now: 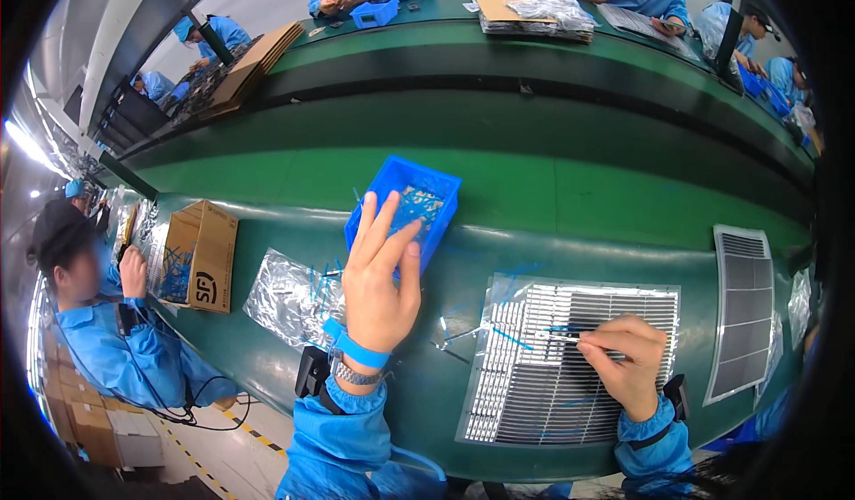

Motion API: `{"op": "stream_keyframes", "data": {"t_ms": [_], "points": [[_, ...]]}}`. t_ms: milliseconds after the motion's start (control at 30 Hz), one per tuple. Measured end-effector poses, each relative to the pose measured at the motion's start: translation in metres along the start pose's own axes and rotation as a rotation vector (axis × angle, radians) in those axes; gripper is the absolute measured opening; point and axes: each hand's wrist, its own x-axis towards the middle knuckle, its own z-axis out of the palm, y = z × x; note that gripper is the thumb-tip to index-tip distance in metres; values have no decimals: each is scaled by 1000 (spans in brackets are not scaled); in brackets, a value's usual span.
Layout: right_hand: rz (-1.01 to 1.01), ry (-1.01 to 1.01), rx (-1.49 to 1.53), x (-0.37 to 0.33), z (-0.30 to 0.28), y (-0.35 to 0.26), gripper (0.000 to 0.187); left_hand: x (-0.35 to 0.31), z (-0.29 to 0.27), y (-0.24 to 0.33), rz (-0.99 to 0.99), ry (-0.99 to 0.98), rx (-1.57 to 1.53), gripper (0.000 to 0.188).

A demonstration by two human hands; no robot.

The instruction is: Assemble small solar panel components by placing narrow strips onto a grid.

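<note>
So my right hand [628,357] is over the right half of the striped sheet [525,415], lower right of the frame, with thumb and fingers pinched on a thin tool [566,338] that looks like tweezers. The tool sticks out to the left of my fingertips, over the upper middle of the sheet. Can't tell if its tip touches the sheet or has anything in it, too small to make out. A skinny blue strip [512,339] lies on the sheet left of that tip.

My left hand [381,291] is around the middle of the frame, fingers loosely spread and not closed on anything I can see. My fingertips are over the near left part of the blue bin [446,219], and the little pale pieces [420,204] are inside it, just past and to the right of my fingers. Can't tell if I'm actually touching the bin.

There's a crinkly clear bag [280,300] left of my wrist, a cardboard box [214,255] farther left, and another sheet [741,313] at the far right.
</note>
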Motion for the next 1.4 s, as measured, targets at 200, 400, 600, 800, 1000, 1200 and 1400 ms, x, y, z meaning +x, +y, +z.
{"op": "stream_keyframes", "data": {"t_ms": [200, 400, 600, 800, 1000, 1200, 1400], "points": [[-26, -34, 15, -1, 1, 3, 16, -3, -1, 4, -147, -40, -86, 27], [-18, -52, 2, -1, 1, 2, 16, 0, -3, 7, -105, -9, -127, 26], [-27, -66, -3, 0, 1, 1, 16, 0, -1, 3, -10, 37, -63, 26], [-40, -86, 15, 0, 1, 1, 17, 0, -5, 16, -348, 1, -334, 38], [-41, -111, 12, 0, -1, 0, 16, 1, -3, 16, 31, 142, -213, 37], [7, -255, 80, -13, -4, -2, 14, -7, 6, 29, 404, -335, -435, 18], [50, -365, 66, -15, -3, 8, 15, -21, 9, 39, 378, -691, -501, 12]]}}
